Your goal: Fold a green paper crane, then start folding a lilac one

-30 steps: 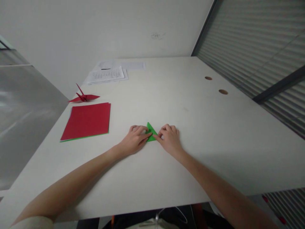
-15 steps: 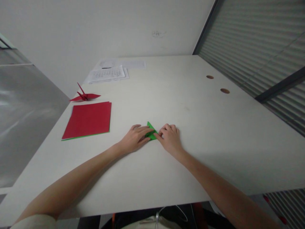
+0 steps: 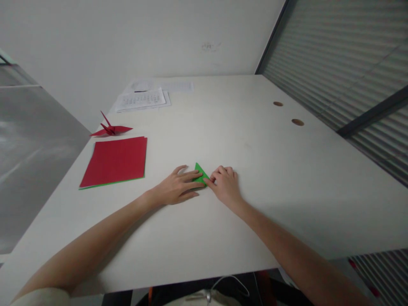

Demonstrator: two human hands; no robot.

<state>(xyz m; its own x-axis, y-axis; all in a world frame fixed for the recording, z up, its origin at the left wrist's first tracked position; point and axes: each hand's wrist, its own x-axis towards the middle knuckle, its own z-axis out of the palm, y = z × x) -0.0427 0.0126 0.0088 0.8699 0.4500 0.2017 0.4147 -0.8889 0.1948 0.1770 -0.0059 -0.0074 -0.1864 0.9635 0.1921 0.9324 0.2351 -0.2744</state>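
Observation:
A small piece of green origami paper (image 3: 199,173), folded into a triangle, lies on the white table in front of me. My left hand (image 3: 178,186) rests over its left part with the fingers spread, two fingertips pressing on the paper. At the triangle's right corner, my right hand (image 3: 225,183) has its fingers curled, thumb and index finger closed on the corner. Part of the green paper is hidden under the left fingers.
To the left lies a stack of red and green square sheets (image 3: 115,162). Behind it stands a red paper crane (image 3: 111,129). Printed papers (image 3: 142,100) lie at the far left, near the wall. Two round holes (image 3: 297,122) pierce the table at the right, by window blinds (image 3: 338,55).
My left hand has shifted its fingers down across the green paper and spread them. The lower edge of the paper now looks folded flat. My right hand stays at the right corner.

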